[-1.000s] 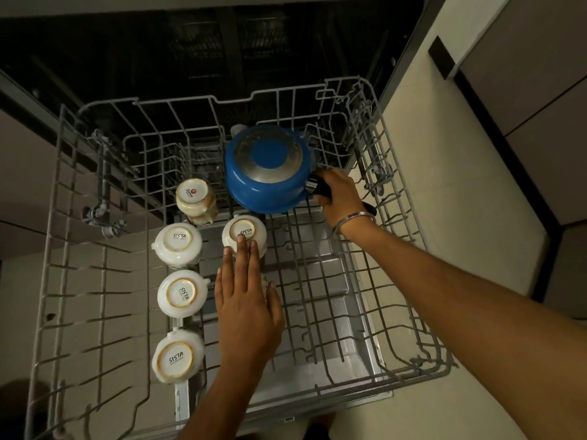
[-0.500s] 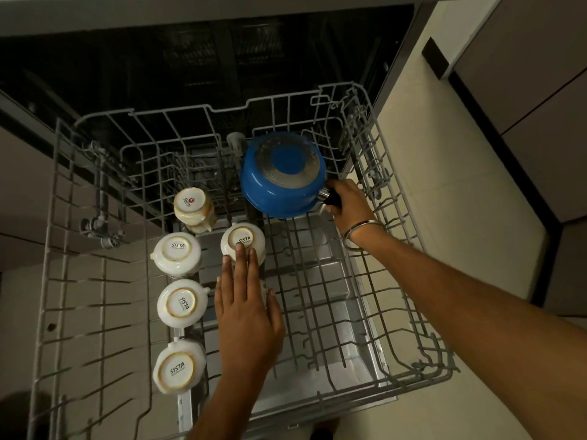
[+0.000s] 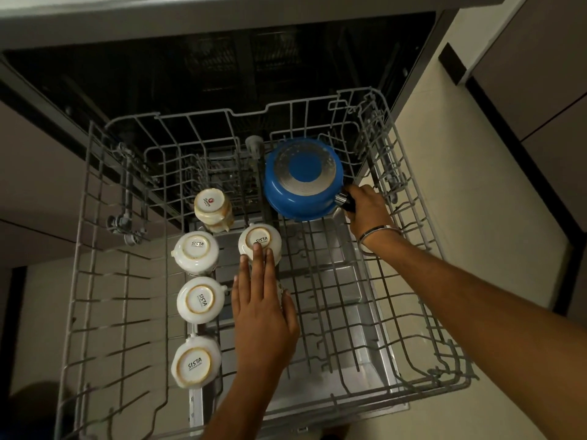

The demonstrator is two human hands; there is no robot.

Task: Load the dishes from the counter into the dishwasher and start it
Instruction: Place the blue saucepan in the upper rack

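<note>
Here, the pulled-out dishwasher rack [image 3: 95, 281] already has some dishes in it. Nearest is a row of white cups [image 3: 200, 300], all upside down, with one more cup [image 3: 259, 242] beside them and a tan cup [image 3: 212, 207] tipped over behind. The left hand [image 3: 262, 315] lies flat with its fingers straight, and the fingertips [image 3: 256, 249] touch the bottom of that one cup. Farther back, the right hand [image 3: 365, 208] is curled around the black handle of the blue pot [image 3: 303, 179]. The pot is upside down at the back right of the rack. I think the loading is partly done. The pot looks nearly in its place. The counter is not in view, so I cannot tell how many dishes are left. The rack is not pushed in yet, and the dishwasher is not started
</note>
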